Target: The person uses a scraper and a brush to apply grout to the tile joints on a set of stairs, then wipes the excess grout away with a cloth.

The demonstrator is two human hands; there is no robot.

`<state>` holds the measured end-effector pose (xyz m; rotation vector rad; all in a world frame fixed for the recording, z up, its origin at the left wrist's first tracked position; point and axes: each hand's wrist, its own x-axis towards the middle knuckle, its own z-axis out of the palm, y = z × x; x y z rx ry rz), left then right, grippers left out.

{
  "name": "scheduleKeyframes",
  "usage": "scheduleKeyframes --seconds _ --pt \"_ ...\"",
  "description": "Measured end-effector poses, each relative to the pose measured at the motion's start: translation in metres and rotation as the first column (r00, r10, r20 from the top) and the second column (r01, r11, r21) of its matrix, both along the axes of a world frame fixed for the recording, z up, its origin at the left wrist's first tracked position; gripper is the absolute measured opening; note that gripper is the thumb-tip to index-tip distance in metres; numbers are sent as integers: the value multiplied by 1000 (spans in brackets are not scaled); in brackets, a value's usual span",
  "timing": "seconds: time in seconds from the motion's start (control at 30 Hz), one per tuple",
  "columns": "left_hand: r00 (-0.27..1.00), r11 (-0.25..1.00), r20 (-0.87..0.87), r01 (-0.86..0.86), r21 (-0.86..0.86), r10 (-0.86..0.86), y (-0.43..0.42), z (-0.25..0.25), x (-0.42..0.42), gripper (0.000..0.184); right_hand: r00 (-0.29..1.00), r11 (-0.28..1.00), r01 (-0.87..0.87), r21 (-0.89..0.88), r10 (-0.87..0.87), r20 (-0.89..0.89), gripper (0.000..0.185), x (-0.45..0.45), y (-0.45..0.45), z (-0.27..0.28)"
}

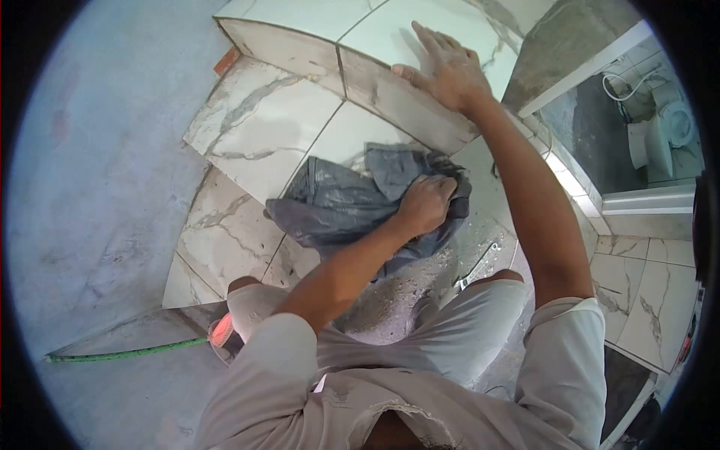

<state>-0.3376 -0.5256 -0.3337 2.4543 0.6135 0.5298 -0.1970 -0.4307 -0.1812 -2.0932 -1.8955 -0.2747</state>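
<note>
My left hand (427, 204) is closed on a bunched dark grey cloth (337, 199), which lies over the lower marble-patterned tiled step (262, 120). The cloth looks dusty, with folds spreading to the left of the hand. Farther forward, my right hand (452, 75) rests on the upper tiled step (300, 15) near its edge, fingers apart and holding nothing. Its thumb points left, along the edge.
A metal wrench (478, 266) lies on debris right of my knees. A green hose or rope (127, 354) runs at the lower left. Beyond a doorway at the right is a toilet (660, 142). A blue-grey wall (97, 165) stands at the left.
</note>
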Motion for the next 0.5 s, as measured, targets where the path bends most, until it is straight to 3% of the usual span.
scheduleKeyframes --seconds 0.03,0.07,0.13,0.2,0.23,0.27,0.3,0.33,0.37,0.43,0.5 --pt "981 997 184 -44 -64 55 -6 6 2 20 1000 1000 4 -9 -4 -17 102 2 0 3" --pt "980 971 28 -193 -143 198 -4 9 -8 27 1000 1000 10 3 -10 -12 102 4 -1 3" --pt "892 901 223 -422 99 393 17 8 -44 29 999 1000 14 -25 -15 -50 102 1 -2 5" --pt "831 787 252 -553 275 496 58 10 -89 40 998 1000 19 -24 -21 -54 102 1 -2 6" --pt "826 802 227 -559 209 516 84 10 -111 42 998 999 20 -39 -22 -64 103 1 -3 7" --pt "799 725 155 -595 346 582 107 13 -122 43 997 999 7 -39 -10 -79 103 1 -4 8" --pt "805 723 138 -582 372 578 130 17 -128 48 997 999 12 -32 -15 -79 103 0 -5 9" --pt "773 716 -9 -582 386 634 156 6 -131 59 996 1000 11 -27 -13 -89 103 0 -5 8" --pt "775 715 -3 -581 389 632 171 1 -127 59 995 1000 8 -23 -11 -98 103 0 -5 8" --pt "682 680 -187 -584 443 707 190 0 -114 74 995 1000 8 -19 -10 -98 103 0 -6 9" --pt "683 697 -205 -596 399 701 198 2 -97 77 995 1000 6 -25 -8 -103 103 1 -4 8"
